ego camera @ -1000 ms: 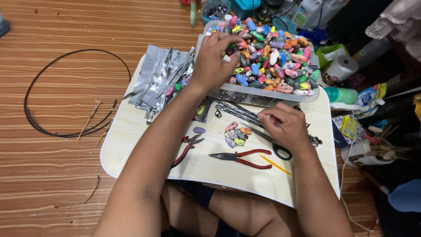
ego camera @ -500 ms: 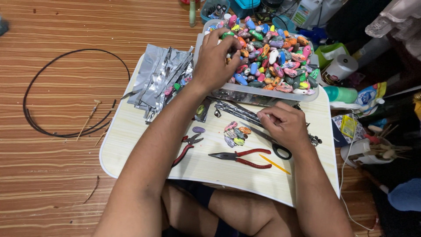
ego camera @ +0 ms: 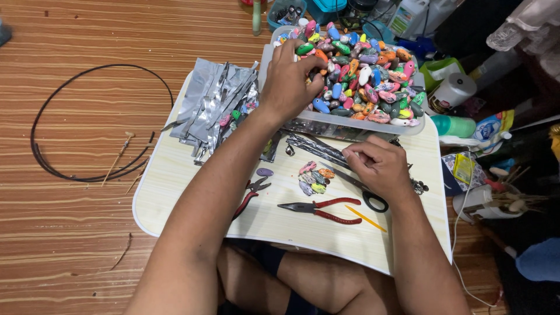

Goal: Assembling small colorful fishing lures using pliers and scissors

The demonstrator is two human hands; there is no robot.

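My left hand (ego camera: pixel 290 77) reaches into a clear plastic tray (ego camera: pixel 373 125) heaped with small colourful painted lures (ego camera: pixel 373 81), its fingers closed among them. My right hand (ego camera: pixel 378 166) rests on the pale lap table (ego camera: pixel 169 181), fingers curled over thin dark strips (ego camera: pixel 318 149) and the black-handled scissors (ego camera: pixel 366 192). A small cluster of painted lures (ego camera: pixel 313 178) lies just left of that hand. What the fingers of either hand pinch is hidden.
Red-handled long-nose pliers (ego camera: pixel 324 208) and smaller red cutters (ego camera: pixel 249 196) lie at the table's front. A pile of silver foil packets (ego camera: pixel 213 105) sits at its back left. A black wire loop (ego camera: pixel 87 122) lies on the wooden floor; bottles and clutter crowd the right.
My left hand has shifted slightly down and left within the tray of lures. My right hand stays in place over the strips.
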